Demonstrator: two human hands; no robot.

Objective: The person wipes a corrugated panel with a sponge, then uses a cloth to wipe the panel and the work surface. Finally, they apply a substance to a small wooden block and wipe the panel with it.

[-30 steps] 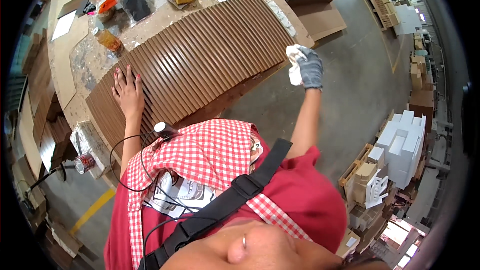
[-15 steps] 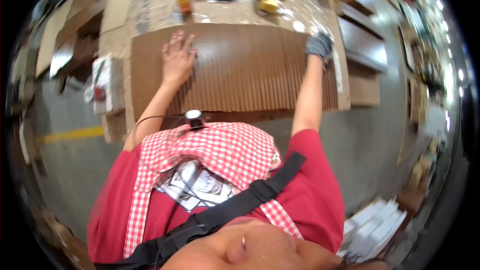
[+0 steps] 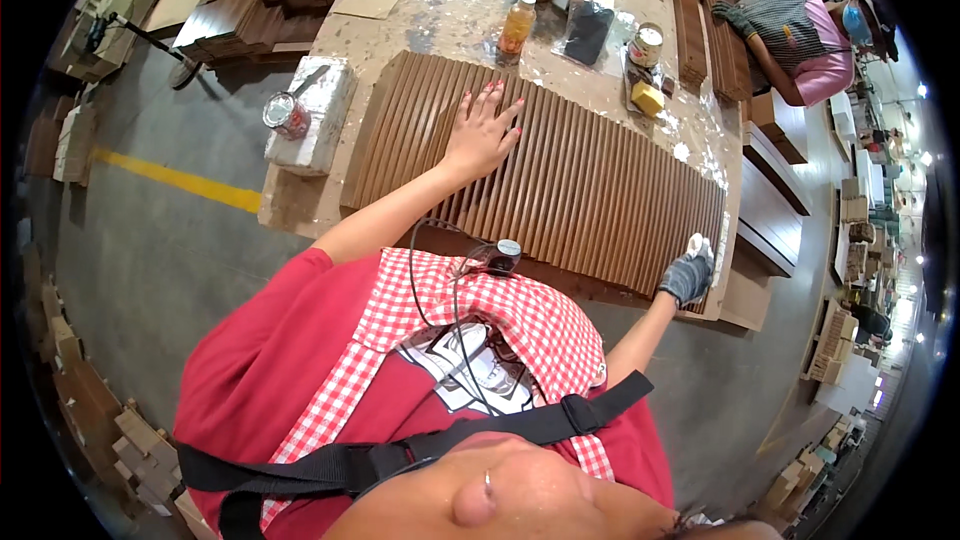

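Since the earlier frame the gloved right hand (image 3: 688, 276) has moved from the far edge of the slats (image 3: 580, 180) at their right end to the near right corner, while the bare left hand (image 3: 483, 143) stays on the left part; the view has turned too, bringing a co-worker at the upper right into sight. Largest first, the table (image 3: 450, 15) carries everything close by, its top spotted with white and dark marks. The co-worker (image 3: 790, 35) stands beyond its right side. The slats lie along the table's near edge, brown and side by side in one close row. As far as shows, laying them out looks done: the row seems unbroken from end to end. How much of it the cloth has covered I cannot tell, since no clear line parts treated slats from untreated ones; its place at the right corner alone does not settle what is left. A white block (image 3: 325, 115) sits at the table's left corner. The left hand rests flat with fingers spread, grasping nothing; the right hand's fingers are curled over the cloth, partly hidden by the glove. Beyond the slats stand a bottle (image 3: 517, 28) and a pale tin (image 3: 646, 46), with a yellow sponge (image 3: 648, 98) near the tin. Smallest is the visible bit of white cloth (image 3: 697, 242) at the gloved fingertips.
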